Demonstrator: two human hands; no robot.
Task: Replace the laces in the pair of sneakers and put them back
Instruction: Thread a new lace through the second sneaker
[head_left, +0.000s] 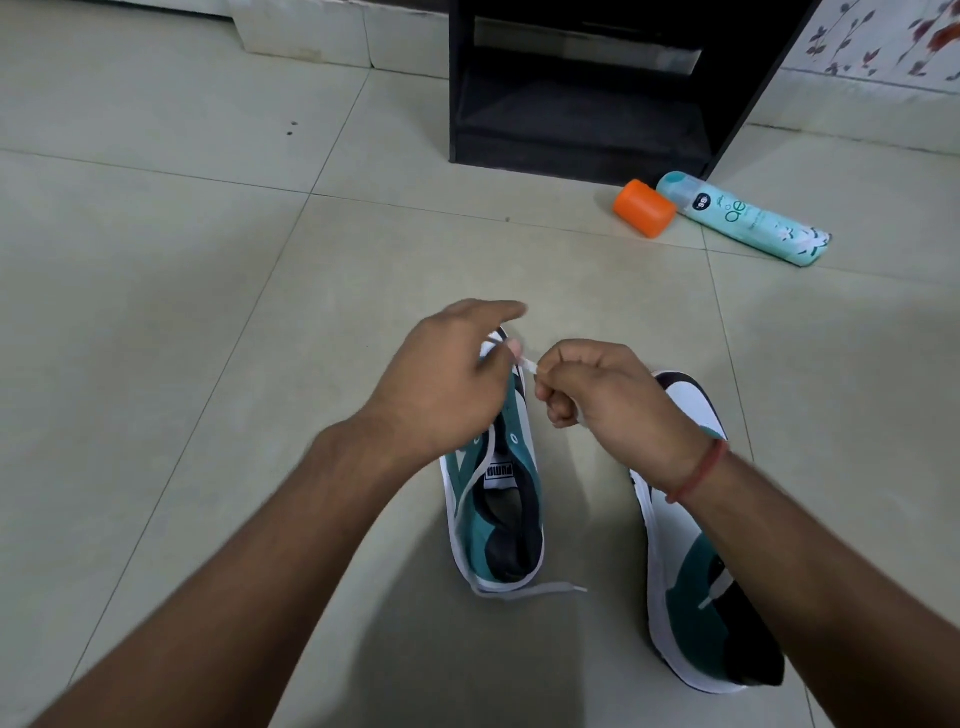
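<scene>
Head view looks down over both of my forearms onto a pale tiled floor (218, 270), with the two sneakers below the hands. My left hand (441, 384) hangs over the front of the left sneaker (496, 512), its thumb and a finger pinching a white lace (530, 364); the index finger sticks out straight above. My right hand (608, 400) sits just beside it, fingers curled in, pinching the same short stretch of lace from the other end. The lace runs taut between the two hands.

From under my left hand the lace drops along the outer side of the left sneaker, loops round the heel and trails onto the tile behind it. That sneaker stands upright, teal and white with a dark lining, the tongue label showing, the toe hidden by my left hand. I cannot tell which eyelets the lace passes through.

The right sneaker (691, 566) lies on the floor apart from the first, tipped onto its side, partly covered by my right wrist, which wears a red thread band (698, 470).

Further off, a black cabinet (597, 88) stands open-fronted against the wall. Near its right corner a mint spray can (748, 218) lies on its side, with an orange cap (644, 208) touching or just beside its top end.
</scene>
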